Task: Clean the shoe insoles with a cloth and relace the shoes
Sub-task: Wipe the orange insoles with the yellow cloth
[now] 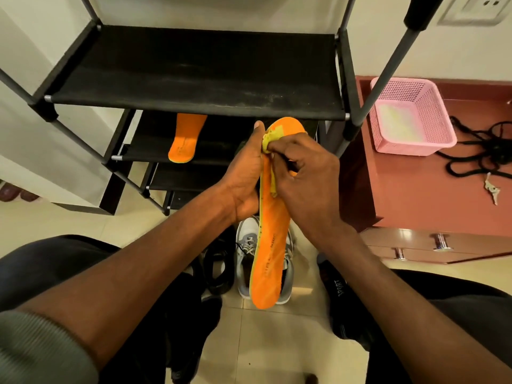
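Both forearms reach forward from the lap to an orange insole [273, 245] held up between the knees. The left hand [245, 178] grips its left edge, thumb pointing up, while the right hand [307, 176] pinches a yellow cloth [270, 142] against its toe end. Wiping looks midway: a second insole [185, 139] lies on the shoe rack [194, 79]. Below, a grey shoe [246, 256] stands partly unlaced; black laces [482, 151] lie on the cabinet [415, 195] beside a pink basket [410, 117], so relacing remains.
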Demonstrator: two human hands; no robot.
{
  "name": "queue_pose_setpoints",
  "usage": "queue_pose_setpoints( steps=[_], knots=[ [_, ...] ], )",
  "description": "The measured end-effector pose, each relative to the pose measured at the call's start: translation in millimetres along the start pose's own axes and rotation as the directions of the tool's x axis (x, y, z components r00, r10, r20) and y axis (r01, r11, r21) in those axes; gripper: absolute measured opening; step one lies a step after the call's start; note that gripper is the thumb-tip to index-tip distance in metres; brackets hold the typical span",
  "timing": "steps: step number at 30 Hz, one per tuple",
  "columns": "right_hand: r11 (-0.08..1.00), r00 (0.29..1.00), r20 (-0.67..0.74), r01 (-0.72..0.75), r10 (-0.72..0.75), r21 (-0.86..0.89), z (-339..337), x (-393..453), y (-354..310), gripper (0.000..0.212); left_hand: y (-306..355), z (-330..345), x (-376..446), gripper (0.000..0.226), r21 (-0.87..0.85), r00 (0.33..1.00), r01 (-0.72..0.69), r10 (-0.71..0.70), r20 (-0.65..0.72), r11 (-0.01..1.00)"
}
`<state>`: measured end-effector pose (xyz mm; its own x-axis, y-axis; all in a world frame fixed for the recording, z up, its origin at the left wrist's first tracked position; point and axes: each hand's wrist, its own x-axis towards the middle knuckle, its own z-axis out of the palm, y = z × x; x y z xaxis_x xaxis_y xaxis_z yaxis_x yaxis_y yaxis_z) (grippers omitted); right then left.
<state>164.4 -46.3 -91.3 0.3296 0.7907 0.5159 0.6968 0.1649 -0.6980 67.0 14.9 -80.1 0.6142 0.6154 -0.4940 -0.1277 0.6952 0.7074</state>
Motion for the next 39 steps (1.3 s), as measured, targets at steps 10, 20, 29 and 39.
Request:
queue_pose_setpoints(
  steps=[10,20,29,39],
  knots=[
    [0.997,1.0,0.002,-0.026,0.026,-0.07,1.4,6.3,7.4,0.022,5.2,-5.7,-5.5,0.074,-0.022,1.0,0.006,-0.006,0.019,1.0],
    [0.991,0.998,0.065,0.029,-0.021,-0.129,12.0,8.5,-1.0,0.025,5.9,-19.8,-9.9,0.069,-0.064,0.996,0.008,-0.002,0.084,0.998],
    [0.992,0.999,-0.018,-0.044,0.042,-0.117,16.7,14.8,5.1,0.023,6.2,-20.0,-8.4,0.076,-0.008,0.996,-0.053,0.053,0.075,0.999],
    [0.959,0.963,-0.142,-0.249,0.23,-0.134,7.7,23.6,15.8,0.025,6.5,-22.5,-3.1,0.083,0.047,0.997,-0.004,0.001,0.072,0.999]
  ],
)
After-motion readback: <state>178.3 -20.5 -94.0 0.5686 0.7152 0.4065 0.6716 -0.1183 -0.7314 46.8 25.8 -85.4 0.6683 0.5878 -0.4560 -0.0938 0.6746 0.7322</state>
